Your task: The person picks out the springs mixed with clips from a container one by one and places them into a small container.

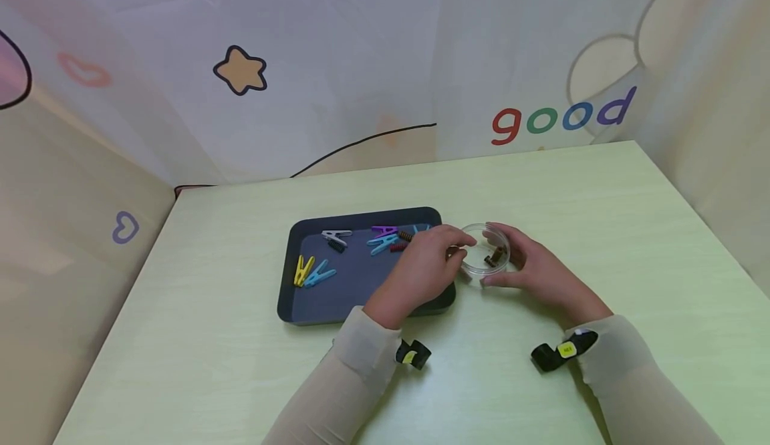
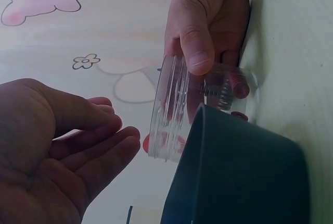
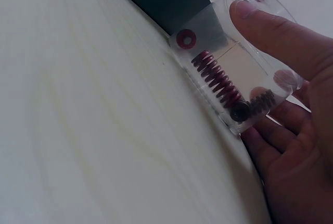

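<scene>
A clear round jar (image 1: 481,266) stands on the table at the tray's right side. My right hand (image 1: 535,268) grips the jar, thumb on one side and fingers round the other. Inside, the right wrist view shows a red coil spring (image 3: 217,78), a dark spring (image 3: 263,102) and the round end of another red one (image 3: 186,39). My left hand (image 1: 424,264) hovers at the jar's mouth over the tray's right edge. Its fingers are loosely bent, with nothing visible between them in the left wrist view (image 2: 78,146).
The dark tray (image 1: 345,298) holds a yellow clothespin (image 1: 303,271), blue clothespins (image 1: 320,273), a white one (image 1: 337,235), a purple one (image 1: 383,230) and several springs (image 1: 336,247). My left forearm crosses its front right corner. A printed curtain (image 1: 361,64) hangs behind the table.
</scene>
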Demonstrator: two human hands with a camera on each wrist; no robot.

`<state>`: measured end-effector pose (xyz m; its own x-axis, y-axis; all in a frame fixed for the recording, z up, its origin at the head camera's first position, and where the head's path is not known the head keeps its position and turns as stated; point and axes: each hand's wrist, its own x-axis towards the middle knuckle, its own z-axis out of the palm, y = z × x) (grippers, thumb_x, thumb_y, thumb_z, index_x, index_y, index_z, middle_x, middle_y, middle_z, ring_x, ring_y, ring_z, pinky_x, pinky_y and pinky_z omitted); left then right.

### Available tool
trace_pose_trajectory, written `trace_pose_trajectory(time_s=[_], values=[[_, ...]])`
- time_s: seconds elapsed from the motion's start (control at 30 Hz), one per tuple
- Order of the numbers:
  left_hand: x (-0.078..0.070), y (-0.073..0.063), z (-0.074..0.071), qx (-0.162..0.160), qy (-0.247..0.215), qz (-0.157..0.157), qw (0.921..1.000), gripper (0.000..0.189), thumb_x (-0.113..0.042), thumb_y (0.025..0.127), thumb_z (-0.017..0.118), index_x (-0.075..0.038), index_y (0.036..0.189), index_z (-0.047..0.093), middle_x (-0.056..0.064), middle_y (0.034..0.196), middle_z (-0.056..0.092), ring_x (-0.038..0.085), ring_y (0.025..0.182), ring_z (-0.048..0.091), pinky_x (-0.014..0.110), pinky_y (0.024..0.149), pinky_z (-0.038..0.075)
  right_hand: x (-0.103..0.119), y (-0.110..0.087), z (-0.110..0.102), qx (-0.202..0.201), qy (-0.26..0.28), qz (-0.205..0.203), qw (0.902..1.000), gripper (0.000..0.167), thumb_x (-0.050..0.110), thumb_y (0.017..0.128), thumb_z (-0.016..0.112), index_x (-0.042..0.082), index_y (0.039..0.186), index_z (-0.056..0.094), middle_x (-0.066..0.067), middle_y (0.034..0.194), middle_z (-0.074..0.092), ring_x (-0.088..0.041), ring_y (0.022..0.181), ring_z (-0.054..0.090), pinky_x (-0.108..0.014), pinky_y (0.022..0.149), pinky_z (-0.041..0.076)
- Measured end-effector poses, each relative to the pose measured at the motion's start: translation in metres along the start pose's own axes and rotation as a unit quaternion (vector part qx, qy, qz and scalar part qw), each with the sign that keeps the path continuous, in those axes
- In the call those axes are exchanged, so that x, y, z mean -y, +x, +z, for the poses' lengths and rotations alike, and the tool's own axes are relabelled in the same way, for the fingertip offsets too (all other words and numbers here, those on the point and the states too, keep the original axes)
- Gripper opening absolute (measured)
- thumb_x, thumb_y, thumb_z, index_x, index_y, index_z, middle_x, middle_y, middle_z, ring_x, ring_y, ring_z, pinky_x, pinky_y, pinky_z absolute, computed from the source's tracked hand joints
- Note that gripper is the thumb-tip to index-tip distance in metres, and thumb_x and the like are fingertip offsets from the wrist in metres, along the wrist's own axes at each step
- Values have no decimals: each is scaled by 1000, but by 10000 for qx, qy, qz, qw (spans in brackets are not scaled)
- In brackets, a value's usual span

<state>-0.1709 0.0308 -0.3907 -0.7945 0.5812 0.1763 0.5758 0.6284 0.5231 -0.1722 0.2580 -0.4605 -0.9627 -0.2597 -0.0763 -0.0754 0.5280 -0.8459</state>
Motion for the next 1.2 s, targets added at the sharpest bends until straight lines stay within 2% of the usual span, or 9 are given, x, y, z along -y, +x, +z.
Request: trace_pose_trajectory(time_s=[0.33,0.5,0.77,1.07,1.2], values=[[0,-1,-5,-4,-103,-50,9999,26,-17,97,58,-14,121,68,1,122,65,15,97,63,23,81,51,0,0,1,-9,-45,-19,10000,98,46,73,81,30,152,26,-7,155,35,-33,145,29,-53,115,27],[0,-2,-9,-11,-146,-198,9997,26,-19,97,59,-16,122,67,-1,121,65,14,90,61,22,76,49,-1,1,1,-15,-106,-83,9999,97,46,74,81,31,152,26,-6,155,36,-32,145,30,-53,115,28],[5,-2,-14,-204,-236,-176,9994,27,-18,97,59,-15,122,67,2,121,65,17,98,63,27,84,52,-1,1,1,9,-30,-85,10000,97,45,74,81,31,152,26,-5,155,36,-31,146,29,-52,115,27],[8,-5,-24,-405,-378,-413,9976,28,-19,97,60,-15,123,67,1,120,65,20,100,62,29,81,52,0,1,0,20,-3,-46,10000,97,47,73,81,33,152,26,-3,155,36,-31,146,28,-55,116,25],[11,-6,-27,-476,-448,-431,9969,27,-20,97,59,-15,123,66,2,118,66,20,102,62,30,85,53,0,0,0,39,8,-32,10000,98,48,73,81,33,152,25,-3,155,36,-32,146,28,-55,115,25]])
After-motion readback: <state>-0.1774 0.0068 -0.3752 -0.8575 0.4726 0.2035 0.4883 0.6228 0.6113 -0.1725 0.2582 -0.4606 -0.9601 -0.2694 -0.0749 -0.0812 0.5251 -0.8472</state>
